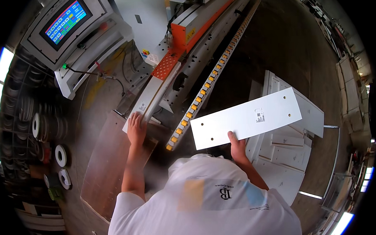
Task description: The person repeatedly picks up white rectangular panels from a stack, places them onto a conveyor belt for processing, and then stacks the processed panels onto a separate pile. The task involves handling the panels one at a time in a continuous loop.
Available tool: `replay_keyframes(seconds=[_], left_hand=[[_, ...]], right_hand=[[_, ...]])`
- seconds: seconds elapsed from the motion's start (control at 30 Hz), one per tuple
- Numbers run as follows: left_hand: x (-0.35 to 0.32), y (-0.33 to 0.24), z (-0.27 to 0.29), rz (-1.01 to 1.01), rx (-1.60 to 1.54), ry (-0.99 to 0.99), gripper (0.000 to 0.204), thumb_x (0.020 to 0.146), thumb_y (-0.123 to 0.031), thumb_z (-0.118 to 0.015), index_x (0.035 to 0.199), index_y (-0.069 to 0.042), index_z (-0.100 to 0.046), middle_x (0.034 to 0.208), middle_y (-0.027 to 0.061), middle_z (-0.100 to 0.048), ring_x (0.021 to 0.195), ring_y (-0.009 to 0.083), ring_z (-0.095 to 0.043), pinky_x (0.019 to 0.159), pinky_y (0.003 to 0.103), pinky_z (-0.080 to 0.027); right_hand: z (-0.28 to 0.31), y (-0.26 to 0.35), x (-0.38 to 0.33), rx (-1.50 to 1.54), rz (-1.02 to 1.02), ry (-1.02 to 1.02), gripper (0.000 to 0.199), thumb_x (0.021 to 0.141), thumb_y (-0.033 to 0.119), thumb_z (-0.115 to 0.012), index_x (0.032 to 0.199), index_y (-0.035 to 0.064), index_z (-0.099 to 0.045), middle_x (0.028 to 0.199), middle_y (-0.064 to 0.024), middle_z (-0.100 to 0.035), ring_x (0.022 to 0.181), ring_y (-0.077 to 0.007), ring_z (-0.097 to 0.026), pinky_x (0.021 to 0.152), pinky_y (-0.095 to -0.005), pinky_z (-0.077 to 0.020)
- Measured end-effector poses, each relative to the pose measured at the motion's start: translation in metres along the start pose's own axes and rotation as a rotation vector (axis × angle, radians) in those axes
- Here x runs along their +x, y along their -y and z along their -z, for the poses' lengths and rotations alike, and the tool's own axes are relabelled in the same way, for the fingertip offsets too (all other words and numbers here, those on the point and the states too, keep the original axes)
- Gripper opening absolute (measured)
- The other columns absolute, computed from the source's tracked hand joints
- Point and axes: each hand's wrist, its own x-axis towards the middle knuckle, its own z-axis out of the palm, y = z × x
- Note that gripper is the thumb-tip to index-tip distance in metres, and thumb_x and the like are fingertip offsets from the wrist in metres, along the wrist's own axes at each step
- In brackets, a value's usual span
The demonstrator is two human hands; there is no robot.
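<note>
My right hand [238, 148] grips the lower edge of a long white panel [237, 119], thumb on its upper face. The panel is held tilted in front of me; it has a small hole near each corner and a printed label. My left hand [137, 126] lies with its fingers stretched out on the near end of a narrow white board [147, 99]. This board rests on the machine's infeed, its far end by the perforated orange plate [166, 66]. The fingers of my right hand under the panel are hidden.
A rail with yellow rollers [203, 92] runs between my hands, beside the orange-and-grey machine [185, 36]. White panels lie stacked [277, 180] at the right. A control console [65, 30] stands at the far left; a brown board [106, 161] and rolls of edge strip [61, 156] are nearer.
</note>
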Motion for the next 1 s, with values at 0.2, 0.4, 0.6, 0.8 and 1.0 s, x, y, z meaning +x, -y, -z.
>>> replay_keyframes(seconds=[0.2, 0.4, 0.6, 0.8, 1.0], left_hand=[[0.029, -0.001, -0.013, 0.003, 0.061, -0.046, 0.041, 0.083, -0.020, -0.070, 0.121, -0.009, -0.061, 0.139, 0.0105, -0.056, 0.134, 0.0303, -0.047, 0.112, 0.046, -0.036], [0.054, -0.011, -0.033, -0.013, 0.049, -0.056, 0.038, 0.086, -0.022, -0.067, 0.121, -0.009, -0.062, 0.138, 0.0105, -0.057, 0.135, 0.0306, -0.046, 0.113, 0.044, -0.035], [0.095, -0.025, -0.072, -0.019, 0.059, -0.081, 0.039, 0.086, -0.023, -0.067, 0.122, -0.009, -0.060, 0.138, 0.0104, -0.056, 0.134, 0.0295, -0.047, 0.113, 0.045, -0.035], [0.122, -0.043, -0.091, -0.074, 0.013, -0.042, 0.038, 0.086, -0.024, -0.066, 0.121, -0.008, -0.061, 0.130, 0.0093, -0.061, 0.127, 0.0296, -0.053, 0.109, 0.044, -0.039], [0.066, -0.188, -0.055, -0.486, -0.426, 0.153, 0.052, 0.073, -0.013, -0.078, 0.121, -0.004, -0.059, 0.128, 0.0136, -0.062, 0.118, 0.0350, -0.057, 0.101, 0.043, -0.046]], right_hand=[[-0.006, 0.021, 0.000, -0.031, 0.019, 0.023, 0.044, 0.091, 0.016, -0.069, 0.126, -0.0052, -0.054, 0.119, -0.0130, -0.060, 0.108, -0.0240, -0.056, 0.095, -0.0374, -0.0446], [0.002, 0.019, 0.000, -0.038, 0.072, 0.041, 0.043, 0.091, 0.014, -0.070, 0.126, -0.0052, -0.054, 0.116, -0.0120, -0.061, 0.106, -0.0231, -0.057, 0.093, -0.0368, -0.0457], [0.016, 0.005, -0.004, -0.065, 0.071, 0.023, 0.047, 0.090, 0.015, -0.071, 0.128, -0.0055, -0.052, 0.120, -0.0136, -0.059, 0.109, -0.0251, -0.056, 0.096, -0.0384, -0.0441], [0.027, -0.002, -0.008, -0.075, 0.055, -0.009, 0.051, 0.088, 0.016, -0.073, 0.129, -0.0049, -0.051, 0.122, -0.0144, -0.058, 0.112, -0.0266, -0.055, 0.097, -0.0396, -0.0433], [0.039, 0.008, -0.013, -0.124, 0.064, -0.062, 0.047, 0.085, 0.014, -0.073, 0.125, -0.0039, -0.056, 0.119, -0.0149, -0.060, 0.108, -0.0276, -0.058, 0.095, -0.0398, -0.0449]])
